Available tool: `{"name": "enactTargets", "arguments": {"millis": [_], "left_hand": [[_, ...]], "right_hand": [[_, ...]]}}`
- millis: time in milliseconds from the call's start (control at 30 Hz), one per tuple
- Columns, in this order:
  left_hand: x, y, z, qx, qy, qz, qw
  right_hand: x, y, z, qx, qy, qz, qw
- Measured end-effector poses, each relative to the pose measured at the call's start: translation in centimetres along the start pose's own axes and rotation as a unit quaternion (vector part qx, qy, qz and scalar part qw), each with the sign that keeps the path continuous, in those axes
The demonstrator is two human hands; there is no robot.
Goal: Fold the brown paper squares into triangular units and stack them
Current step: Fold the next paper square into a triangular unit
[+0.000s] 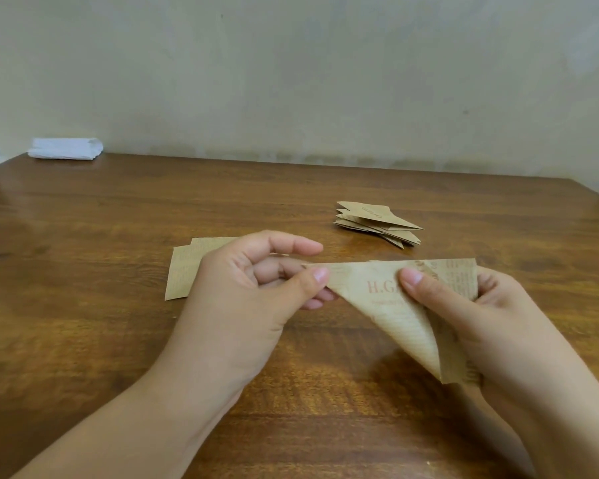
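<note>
A brown printed paper, folded into a triangle with its point down, is held in the air above the table between both hands. My left hand pinches its left corner between thumb and fingers. My right hand grips its right side, thumb on the front. Flat brown paper squares lie on the table behind my left hand, partly hidden by it. A stack of folded triangular units sits farther back, right of centre.
The wooden table runs up to a pale wall. A white folded cloth or bag lies at the back left corner. The table's right edge shows at the far right.
</note>
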State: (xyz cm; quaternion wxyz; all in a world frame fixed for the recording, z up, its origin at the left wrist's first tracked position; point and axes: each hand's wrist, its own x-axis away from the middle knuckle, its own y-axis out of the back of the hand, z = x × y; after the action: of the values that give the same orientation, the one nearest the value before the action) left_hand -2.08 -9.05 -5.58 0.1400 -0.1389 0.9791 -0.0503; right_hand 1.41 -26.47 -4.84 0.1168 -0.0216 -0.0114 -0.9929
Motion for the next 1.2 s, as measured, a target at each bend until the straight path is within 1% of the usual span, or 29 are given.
{"name": "enactTargets", "arguments": {"millis": [200,433,633,1033,1200], "left_hand": [[0.14,0.29,-0.17,0.0,0.008,0.002,1.0],[0.07,0.21,-0.05,0.001,0.023,-0.011,1.0],[0.17,0.31,-0.49,0.072,0.034,0.028,0.996],[-0.01,0.31,-0.35,0.061,0.015,-0.004,0.998],[0.06,0.4,-0.43,0.056,0.023,-0.019,0.998]], "right_hand": [[0.01,-0.13,0.01,-0.017,0.005,0.001,1.0],[0.01,-0.14,-0.04,-0.008,0.005,0.004,1.0],[-0.01,-0.01,-0.03,-0.016,-0.005,0.003,1.0],[0.06,-0.01,0.03,-0.025,0.003,0.013,1.0],[-0.04,-0.01,-0.12,-0.02,0.01,0.018,1.0]]}}
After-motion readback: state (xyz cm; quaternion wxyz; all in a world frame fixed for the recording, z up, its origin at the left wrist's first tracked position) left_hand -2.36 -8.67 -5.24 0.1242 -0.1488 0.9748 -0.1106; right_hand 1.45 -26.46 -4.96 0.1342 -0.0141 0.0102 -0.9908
